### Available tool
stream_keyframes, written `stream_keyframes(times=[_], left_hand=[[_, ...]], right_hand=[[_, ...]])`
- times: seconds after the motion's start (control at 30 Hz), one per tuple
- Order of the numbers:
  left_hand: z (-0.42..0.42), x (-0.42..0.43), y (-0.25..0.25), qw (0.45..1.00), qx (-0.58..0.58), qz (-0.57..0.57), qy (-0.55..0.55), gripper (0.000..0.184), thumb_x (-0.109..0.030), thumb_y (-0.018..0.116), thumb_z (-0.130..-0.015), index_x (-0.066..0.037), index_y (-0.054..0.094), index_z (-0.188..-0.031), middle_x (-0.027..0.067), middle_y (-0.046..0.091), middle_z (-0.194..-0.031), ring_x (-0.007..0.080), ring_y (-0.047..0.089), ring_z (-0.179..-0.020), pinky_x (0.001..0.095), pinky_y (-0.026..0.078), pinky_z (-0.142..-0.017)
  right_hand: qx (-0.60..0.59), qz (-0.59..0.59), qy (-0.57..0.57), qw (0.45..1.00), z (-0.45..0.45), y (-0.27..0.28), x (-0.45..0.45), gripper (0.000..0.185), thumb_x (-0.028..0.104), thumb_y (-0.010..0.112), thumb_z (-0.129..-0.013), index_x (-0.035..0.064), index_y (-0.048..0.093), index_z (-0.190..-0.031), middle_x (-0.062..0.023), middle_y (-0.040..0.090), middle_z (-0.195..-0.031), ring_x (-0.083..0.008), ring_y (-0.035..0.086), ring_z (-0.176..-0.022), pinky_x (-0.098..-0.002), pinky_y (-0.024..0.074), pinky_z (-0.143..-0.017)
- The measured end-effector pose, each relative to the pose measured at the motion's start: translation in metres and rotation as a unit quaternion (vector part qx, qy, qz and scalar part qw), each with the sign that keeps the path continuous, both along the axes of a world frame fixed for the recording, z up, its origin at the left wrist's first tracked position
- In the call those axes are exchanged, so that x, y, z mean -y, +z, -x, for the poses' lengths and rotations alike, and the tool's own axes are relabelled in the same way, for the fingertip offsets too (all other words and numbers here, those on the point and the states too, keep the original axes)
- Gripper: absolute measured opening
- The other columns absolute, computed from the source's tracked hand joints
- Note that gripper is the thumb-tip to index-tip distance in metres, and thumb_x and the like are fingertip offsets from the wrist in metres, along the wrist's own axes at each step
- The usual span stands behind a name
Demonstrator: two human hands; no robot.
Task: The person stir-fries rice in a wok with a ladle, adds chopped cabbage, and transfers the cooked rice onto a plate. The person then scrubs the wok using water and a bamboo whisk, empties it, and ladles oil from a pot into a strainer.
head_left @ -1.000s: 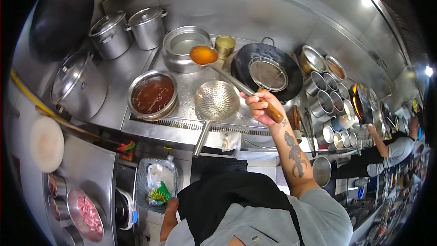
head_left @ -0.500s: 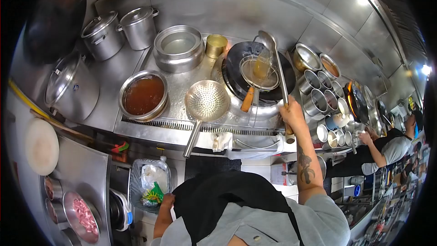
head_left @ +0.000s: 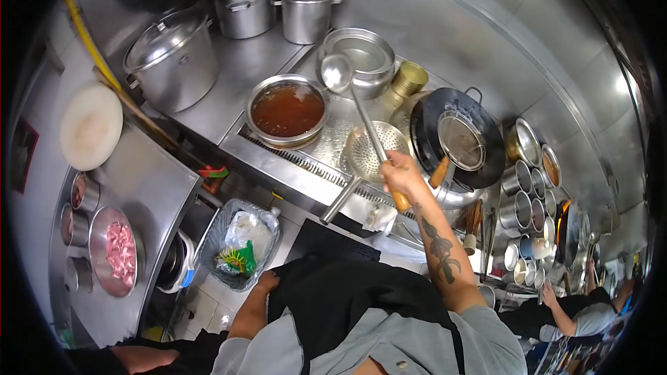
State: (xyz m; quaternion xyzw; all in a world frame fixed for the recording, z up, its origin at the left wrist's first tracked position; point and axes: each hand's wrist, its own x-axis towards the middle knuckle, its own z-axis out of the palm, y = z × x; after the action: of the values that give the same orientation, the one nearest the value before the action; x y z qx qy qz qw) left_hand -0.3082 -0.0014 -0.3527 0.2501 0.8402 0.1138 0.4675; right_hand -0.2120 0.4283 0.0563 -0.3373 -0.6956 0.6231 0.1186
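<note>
My right hand [head_left: 401, 172] is closed round the handle of a long ladle [head_left: 338, 73], near its wooden end. The ladle's bowl hangs between a steel bowl of red-brown liquid [head_left: 288, 111] and a wide pot of clear liquid [head_left: 361, 53]. Beneath its handle lies a perforated strainer [head_left: 372, 147]. Right of this, a wooden-handled mesh sieve [head_left: 460, 140] rests over a black wok [head_left: 492, 167]. My left hand [head_left: 268, 280] hangs low beside my apron, close to a lined waste basket [head_left: 269, 243]; its fingers are mostly hidden.
Lidded pots [head_left: 174, 62] stand at the back left. A bowl of raw meat [head_left: 120, 253] sits on the left counter, below a round white board [head_left: 90, 127]. Several steel containers [head_left: 515, 210] crowd the right. A co-worker [head_left: 556, 309] stands far right; another person's arm [head_left: 146, 359] shows lower left.
The ladle has swung left from above the wok to near the red-brown liquid. Yellowish liquid that was over the sieve no longer shows. My view has turned left.
</note>
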Motion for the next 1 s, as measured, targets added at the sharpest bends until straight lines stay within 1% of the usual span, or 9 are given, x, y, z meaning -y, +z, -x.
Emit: stream_keyframes(times=[0.17,0.27,0.3,0.37,0.53,0.67,0.7,0.83,1.0], left_hand=[[-0.012,0.026,-0.017,0.997,0.013,0.007,0.071,0.034,-0.026,0.057,-0.076,-0.003,0.068,-0.099,0.0203,0.065,-0.106,0.0332,0.061,-0.102,0.0398,0.048,-0.089],[-0.007,0.05,-0.048,0.929,-0.129,-0.024,-0.346,0.027,-0.022,0.055,-0.076,-0.005,0.071,-0.09,0.0181,0.066,-0.106,0.0291,0.063,-0.1,0.0391,0.051,-0.085],[-0.008,0.064,-0.056,0.986,-0.051,-0.08,-0.135,0.023,-0.02,0.055,-0.075,-0.007,0.072,-0.083,0.0166,0.068,-0.098,0.0282,0.066,-0.093,0.0402,0.053,-0.08],[-0.007,0.07,-0.068,0.949,-0.098,-0.02,-0.299,0.023,-0.021,0.055,-0.074,-0.006,0.072,-0.08,0.0161,0.069,-0.089,0.0303,0.067,-0.087,0.0412,0.054,-0.078],[-0.012,0.059,-0.029,0.954,0.113,0.067,0.269,0.026,-0.025,0.056,-0.071,-0.003,0.068,-0.07,0.0188,0.067,-0.079,0.0332,0.067,-0.078,0.0395,0.054,-0.073],[0.002,0.052,-0.008,0.994,-0.042,-0.057,0.084,0.034,-0.03,0.054,-0.075,0.002,0.066,-0.075,0.0233,0.066,-0.088,0.0361,0.066,-0.081,0.0405,0.053,-0.076],[0.022,0.063,-0.062,0.944,-0.126,-0.128,-0.278,0.032,-0.027,0.054,-0.076,0.003,0.066,-0.08,0.0242,0.066,-0.088,0.0382,0.066,-0.078,0.0429,0.054,-0.07],[0.022,0.051,-0.065,0.984,-0.006,-0.179,-0.027,0.028,-0.024,0.054,-0.078,0.001,0.065,-0.084,0.0202,0.065,-0.078,0.0342,0.064,-0.061,0.0408,0.053,-0.053],[0.037,0.026,-0.037,0.949,-0.049,-0.255,-0.179,0.018,-0.019,0.055,-0.078,-0.006,0.062,-0.067,0.0138,0.061,-0.062,0.0312,0.062,-0.055,0.042,0.05,-0.049]], right_hand=[[0.046,-0.09,0.093,0.99,0.06,-0.06,0.018,0.017,0.009,0.056,-0.077,-0.0048,0.057,-0.088,-0.0067,0.055,-0.063,-0.0162,0.054,-0.045,-0.0309,0.0436,-0.041],[0.079,-0.054,0.103,0.99,0.078,-0.07,0.028,0.019,0.012,0.06,-0.075,-0.0052,0.058,-0.084,-0.0098,0.057,-0.064,-0.0195,0.057,-0.049,-0.0336,0.0461,-0.043],[0.081,-0.018,0.102,0.991,0.082,-0.075,0.029,0.02,0.012,0.06,-0.075,-0.0051,0.058,-0.084,-0.0098,0.057,-0.064,-0.0194,0.057,-0.049,-0.0334,0.0461,-0.043],[0.12,0.05,0.108,0.986,0.09,-0.071,0.03,0.011,0.008,0.055,-0.079,-0.0006,0.055,-0.086,-0.0042,0.055,-0.064,-0.0133,0.051,-0.046,-0.0279,0.0418,-0.041],[-0.04,0.559,0.121,0.819,0.084,-0.047,0.007,0.024,0.012,0.045,-0.087,-0.0014,0.045,-0.107,-0.0006,0.052,-0.073,-0.009,0.049,-0.053,-0.0246,0.0373,-0.045],[-0.127,0.644,0.131,0.743,0.066,-0.038,0.006,0.024,0.012,0.043,-0.088,-0.0029,0.047,-0.106,-0.0009,0.055,-0.075,-0.0101,0.052,-0.055,-0.0268,0.0399,-0.048],[-0.142,0.651,0.131,0.734,0.06,-0.037,0.004,0.025,0.012,0.043,-0.088,-0.0033,0.046,-0.107,-0.001,0.054,-0.076,-0.01,0.051,-0.055,-0.0269,0.04,-0.049],[-0.192,0.658,0.114,0.719,0.026,-0.016,0.001,0.028,0.012,0.042,-0.088,-0.0041,0.045,-0.111,-0.0002,0.052,-0.078,-0.0092,0.05,-0.054,-0.0264,0.04,-0.049],[-0.272,0.629,0.083,0.724,-0.039,0.023,-0.011,0.031,0.012,0.041,-0.088,-0.004,0.045,-0.115,0.0005,0.051,-0.078,-0.0064,0.047,-0.051,-0.0251,0.0389,-0.048]])
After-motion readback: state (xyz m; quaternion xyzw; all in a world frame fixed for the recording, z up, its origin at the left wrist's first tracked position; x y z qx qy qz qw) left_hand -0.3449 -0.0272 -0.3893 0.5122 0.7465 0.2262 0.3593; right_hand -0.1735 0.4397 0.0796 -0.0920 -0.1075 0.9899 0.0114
